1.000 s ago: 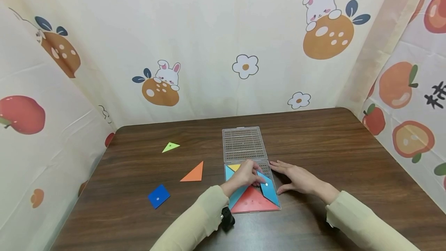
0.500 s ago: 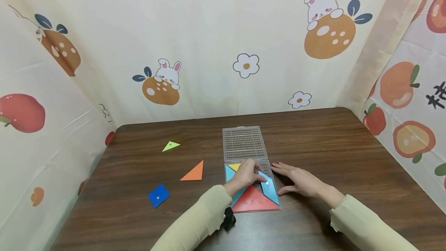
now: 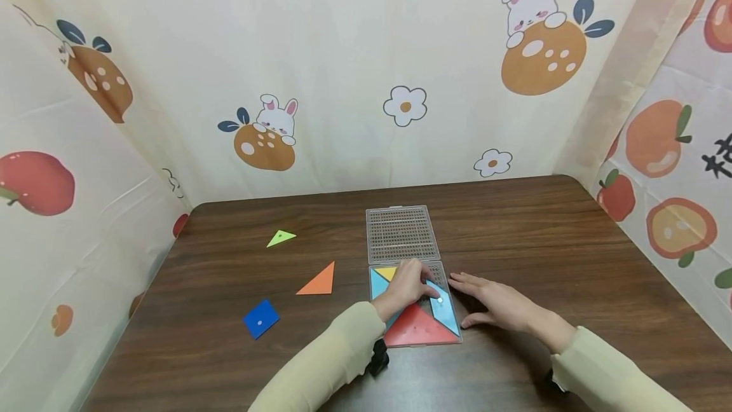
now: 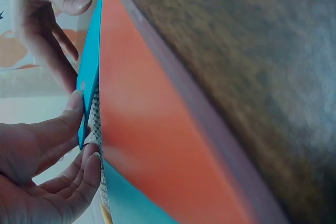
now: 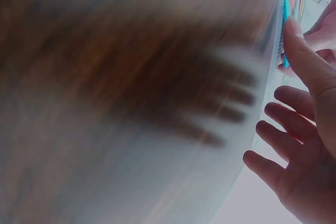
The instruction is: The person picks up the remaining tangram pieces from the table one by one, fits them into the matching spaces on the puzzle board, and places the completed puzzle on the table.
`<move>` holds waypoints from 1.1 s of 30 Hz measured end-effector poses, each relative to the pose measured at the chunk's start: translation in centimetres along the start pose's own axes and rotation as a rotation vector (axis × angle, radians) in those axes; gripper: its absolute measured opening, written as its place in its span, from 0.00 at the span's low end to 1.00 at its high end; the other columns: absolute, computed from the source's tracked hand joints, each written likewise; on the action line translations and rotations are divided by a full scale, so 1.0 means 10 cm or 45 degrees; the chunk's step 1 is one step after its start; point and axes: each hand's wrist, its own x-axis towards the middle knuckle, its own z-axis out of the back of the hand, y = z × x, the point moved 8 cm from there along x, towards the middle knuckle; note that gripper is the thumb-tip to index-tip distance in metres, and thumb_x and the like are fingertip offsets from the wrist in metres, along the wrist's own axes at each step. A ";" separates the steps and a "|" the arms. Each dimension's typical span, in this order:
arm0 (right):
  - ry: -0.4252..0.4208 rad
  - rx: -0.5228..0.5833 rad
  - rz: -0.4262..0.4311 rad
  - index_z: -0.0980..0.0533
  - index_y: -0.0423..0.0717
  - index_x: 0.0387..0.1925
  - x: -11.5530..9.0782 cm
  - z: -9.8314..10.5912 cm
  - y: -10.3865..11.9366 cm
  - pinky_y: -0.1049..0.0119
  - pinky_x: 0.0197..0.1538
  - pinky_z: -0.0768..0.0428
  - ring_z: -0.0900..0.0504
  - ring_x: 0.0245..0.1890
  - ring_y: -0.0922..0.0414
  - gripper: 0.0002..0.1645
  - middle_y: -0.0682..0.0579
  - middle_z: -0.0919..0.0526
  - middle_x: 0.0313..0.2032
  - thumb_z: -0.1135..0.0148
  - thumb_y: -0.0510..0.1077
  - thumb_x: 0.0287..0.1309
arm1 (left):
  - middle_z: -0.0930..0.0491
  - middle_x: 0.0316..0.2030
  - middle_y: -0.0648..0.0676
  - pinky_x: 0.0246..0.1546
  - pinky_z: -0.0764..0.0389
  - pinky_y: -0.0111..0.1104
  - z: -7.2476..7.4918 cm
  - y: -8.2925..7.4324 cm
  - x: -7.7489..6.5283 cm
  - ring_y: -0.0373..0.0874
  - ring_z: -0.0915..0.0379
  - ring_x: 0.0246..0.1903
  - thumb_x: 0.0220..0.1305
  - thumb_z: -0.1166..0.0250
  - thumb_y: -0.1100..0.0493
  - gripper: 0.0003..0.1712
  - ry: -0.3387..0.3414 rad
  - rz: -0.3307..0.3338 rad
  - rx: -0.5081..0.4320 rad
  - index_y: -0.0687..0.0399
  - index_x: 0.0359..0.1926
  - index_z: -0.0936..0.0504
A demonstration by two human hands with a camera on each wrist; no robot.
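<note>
My left hand [image 3: 407,283] pinches a light blue parallelogram tangram piece [image 3: 446,318] by its upper end, thumb on its face in the left wrist view. One end of this piece [image 4: 90,69] stands tilted up over the case. Beneath the hand, the lower half of a clear hinged case [image 3: 436,272] holds a red triangle [image 3: 419,328], a light blue triangle [image 3: 377,283] partly covered by the hand, and a yellow triangle [image 3: 386,272]. My right hand [image 3: 496,304] has its fingers spread at the case's right edge, and holds nothing [image 5: 310,145].
The case's gridded lid [image 3: 402,234] lies flat, folded back beyond the lower half. To the left on the brown wooden table [image 3: 515,227] lie a green triangle [image 3: 280,238], an orange triangle [image 3: 321,281] and a blue square [image 3: 260,319]. Printed curtains surround the table.
The right hand has drawn slightly away from the case, to the right. My left hand keeps its pinch on the parallelogram, which has shifted only a little.
</note>
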 end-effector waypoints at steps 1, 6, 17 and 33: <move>0.003 -0.006 0.006 0.34 0.38 0.58 -0.01 0.00 0.02 0.52 0.46 0.28 0.33 0.55 0.46 0.44 0.42 0.34 0.58 0.41 0.63 0.46 | 0.22 0.20 0.49 0.19 0.33 0.21 0.00 0.00 0.00 0.31 0.35 0.20 0.38 0.26 0.59 0.14 -0.005 0.001 -0.002 0.60 0.29 0.16; -0.017 -0.055 0.044 0.33 0.39 0.56 -0.05 0.02 0.10 0.53 0.47 0.29 0.33 0.55 0.47 0.41 0.43 0.33 0.57 0.37 0.59 0.44 | 0.21 0.23 0.48 0.19 0.34 0.21 0.01 -0.01 0.01 0.31 0.36 0.21 0.37 0.26 0.58 0.13 -0.027 -0.006 0.016 0.58 0.28 0.15; -0.074 -0.124 0.161 0.31 0.40 0.55 -0.17 0.04 0.35 0.54 0.44 0.27 0.30 0.53 0.48 0.36 0.45 0.32 0.57 0.36 0.55 0.46 | 0.19 0.26 0.48 0.23 0.31 0.21 0.00 -0.02 -0.01 0.36 0.29 0.28 0.37 0.26 0.59 0.11 -0.040 -0.004 0.025 0.58 0.27 0.14; -0.140 -0.184 0.467 0.30 0.41 0.55 -0.26 -0.11 0.63 0.57 0.45 0.26 0.30 0.53 0.49 0.33 0.47 0.29 0.55 0.37 0.51 0.49 | 0.20 0.25 0.49 0.22 0.31 0.21 0.01 -0.03 -0.04 0.34 0.31 0.25 0.43 0.29 0.63 0.09 -0.033 -0.003 0.034 0.59 0.30 0.15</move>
